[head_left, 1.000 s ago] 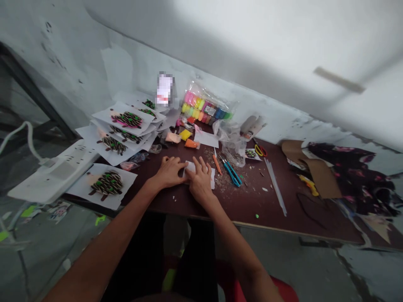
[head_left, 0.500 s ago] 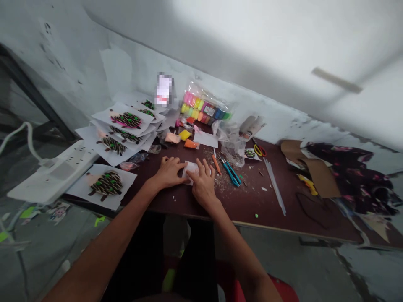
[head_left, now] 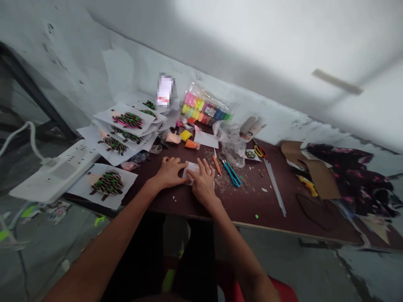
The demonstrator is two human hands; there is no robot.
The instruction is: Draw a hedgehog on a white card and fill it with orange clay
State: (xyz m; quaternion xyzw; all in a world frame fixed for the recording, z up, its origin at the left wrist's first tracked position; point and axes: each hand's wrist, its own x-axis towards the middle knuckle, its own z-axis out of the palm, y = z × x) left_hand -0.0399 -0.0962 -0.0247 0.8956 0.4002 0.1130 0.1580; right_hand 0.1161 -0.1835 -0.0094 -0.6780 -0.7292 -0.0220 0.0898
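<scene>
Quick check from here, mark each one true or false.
1. The right hand has its fingers on a small white paper piece. True.
2. The left hand grips an orange-handled tool. False: the left hand lies palm down, and the tool lies untouched on the table.
3. Teal-handled scissors lie left of both hands. False: they lie to the right of both hands.
4. A bag of bright modelling clay bars sits against the wall. True.

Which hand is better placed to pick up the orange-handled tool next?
Probably the right: the right hand rests on the small white paper, close beside the orange-handled tool, while the left hand lies farther off, on the paper's other side.
</scene>
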